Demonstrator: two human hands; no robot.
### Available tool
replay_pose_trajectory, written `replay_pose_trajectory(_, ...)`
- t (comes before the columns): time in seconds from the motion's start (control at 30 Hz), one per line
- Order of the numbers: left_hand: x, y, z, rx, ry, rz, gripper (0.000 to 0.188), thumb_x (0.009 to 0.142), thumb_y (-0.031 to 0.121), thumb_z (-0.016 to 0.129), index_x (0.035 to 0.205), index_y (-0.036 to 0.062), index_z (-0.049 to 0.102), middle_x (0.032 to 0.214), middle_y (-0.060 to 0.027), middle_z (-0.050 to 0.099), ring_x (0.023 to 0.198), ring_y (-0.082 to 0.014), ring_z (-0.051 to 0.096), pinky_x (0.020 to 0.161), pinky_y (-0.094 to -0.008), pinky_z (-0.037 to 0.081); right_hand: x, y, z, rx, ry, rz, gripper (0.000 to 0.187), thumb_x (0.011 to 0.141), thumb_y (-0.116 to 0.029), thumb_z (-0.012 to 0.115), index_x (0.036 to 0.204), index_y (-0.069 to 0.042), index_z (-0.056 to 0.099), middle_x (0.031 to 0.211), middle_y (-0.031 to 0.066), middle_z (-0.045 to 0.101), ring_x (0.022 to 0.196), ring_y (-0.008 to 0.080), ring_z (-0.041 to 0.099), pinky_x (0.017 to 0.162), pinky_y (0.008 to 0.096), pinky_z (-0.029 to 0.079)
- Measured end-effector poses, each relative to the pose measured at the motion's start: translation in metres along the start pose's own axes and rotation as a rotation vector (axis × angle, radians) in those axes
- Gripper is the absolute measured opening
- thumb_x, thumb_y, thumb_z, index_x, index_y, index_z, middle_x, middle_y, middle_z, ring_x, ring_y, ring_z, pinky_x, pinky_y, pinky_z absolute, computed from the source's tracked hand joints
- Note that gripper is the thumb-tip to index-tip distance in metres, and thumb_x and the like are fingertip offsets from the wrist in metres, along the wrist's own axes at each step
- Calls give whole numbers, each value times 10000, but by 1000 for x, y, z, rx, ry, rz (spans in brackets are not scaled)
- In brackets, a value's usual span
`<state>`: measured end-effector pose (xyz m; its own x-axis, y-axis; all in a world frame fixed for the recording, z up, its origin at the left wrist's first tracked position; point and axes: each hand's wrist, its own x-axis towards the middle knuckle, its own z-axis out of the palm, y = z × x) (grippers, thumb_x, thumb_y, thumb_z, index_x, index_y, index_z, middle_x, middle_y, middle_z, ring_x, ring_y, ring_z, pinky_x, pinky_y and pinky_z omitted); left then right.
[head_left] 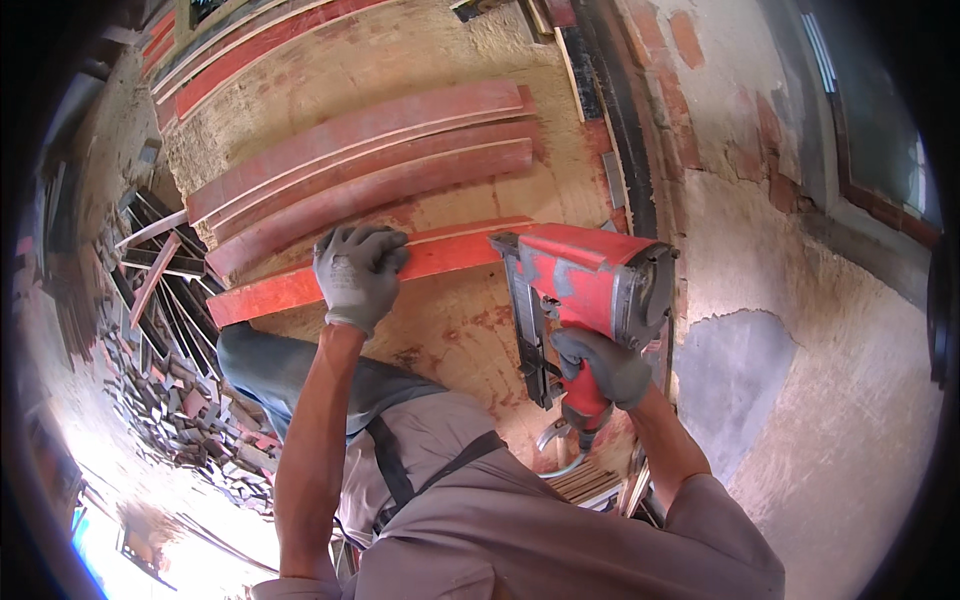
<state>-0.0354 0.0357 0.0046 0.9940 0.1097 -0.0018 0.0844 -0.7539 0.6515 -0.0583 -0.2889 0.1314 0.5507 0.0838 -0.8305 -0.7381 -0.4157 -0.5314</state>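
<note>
My left hand (357,278), in a grey glove, curls its fingers over a bright red wooden board (455,257) that stands on edge across the work surface in front of me. My right hand (612,366), gloved too, is wrapped around the handle of a red and black nail gun (580,262). The gun's nose is at the right end of the red board; whether it touches the wood I cannot tell. A pale air hose (570,467) leads from the bottom of the handle.
Several faded red boards (370,202) lie just beyond, with more red planks (270,62) at the far left. Offcuts and scrap wood (190,400) are heaped on the floor to my left. A worn plaster wall (830,330) rises on the right, behind a dark beam (625,130).
</note>
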Motion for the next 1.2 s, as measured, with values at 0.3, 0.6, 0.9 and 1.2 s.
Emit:
replay_pose_trajectory(0.3, 0, -2, -4, 0, -2, 5, 141, 743, 203, 762, 883, 199, 777, 940, 28, 729, 919, -232, 643, 874, -398, 461, -7, -29, 15, 49, -36, -35, 288, 995, -185, 556, 738, -57, 574, 657, 30, 544, 615, 131, 528, 621, 291, 447)
replay_pose_trajectory(0.6, -1, -4, -4, 4, -12, -11, 128, 745, 202, 763, 873, 196, 771, 929, 31, 723, 921, -239, 643, 878, -395, 462, 7, -19, 49, -84, -32, -58, 231, 978, -170, 580, 784, -47, 599, 689, 40, 584, 612, 127, 556, 611, 290, 464)
replay_pose_trajectory(0.9, -9, -10, -8, -48, 28, 17, 125, 757, 201, 766, 874, 161, 750, 938, -3, 712, 939, -258, 633, 901, -408, 455, 5, -4, 54, -78, -2, -101, 271, 990, -188, 556, 757, -50, 566, 657, 35, 549, 562, 130, 513, 560, 292, 426)
replay_pose_trajectory(1.2, -80, -170, -123, 332, 278, -938, 633, 830, 657, 682, 947, 35, 676, 880, -143, 688, 833, -332, 647, 802, -458, 505, 3, -15, 62, 40, -82, -53, 278, 977, -183, 565, 730, -57, 540, 636, 28, 514, 565, 131, 514, 562, 295, 430)
